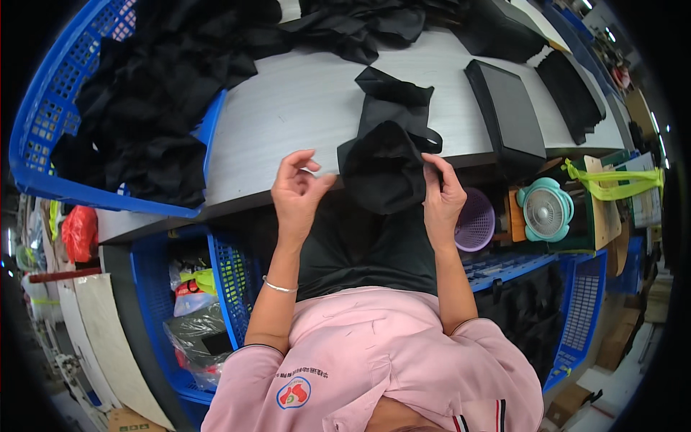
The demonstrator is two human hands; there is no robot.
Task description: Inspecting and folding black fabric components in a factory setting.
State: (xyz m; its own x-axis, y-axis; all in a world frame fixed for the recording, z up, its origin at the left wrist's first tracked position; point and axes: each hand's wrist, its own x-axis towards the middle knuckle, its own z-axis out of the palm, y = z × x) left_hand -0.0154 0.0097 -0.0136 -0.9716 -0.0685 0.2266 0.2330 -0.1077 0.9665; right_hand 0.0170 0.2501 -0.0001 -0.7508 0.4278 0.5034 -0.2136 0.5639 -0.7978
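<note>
A black fabric bag (385, 173) hangs over the near edge of the table, its wide mouth turned towards me and its far part lying on the tabletop. A small loop sticks out at its right side. My right hand (442, 191) pinches the right rim of the bag between thumb and fingers. Just left of the bag, my left hand (300, 186) is raised with curled fingers apart from the thumb, and nothing shows between them. A small gap separates it from the cloth.
Black fabric pieces fill a blue basket (108, 191) at the left, and more cloth (353, 32) lies along the table's far side. A black box-shaped piece (507, 115) rests at the right. Beside my right arm are a purple basket (475, 219) and a teal fan (545, 209).
</note>
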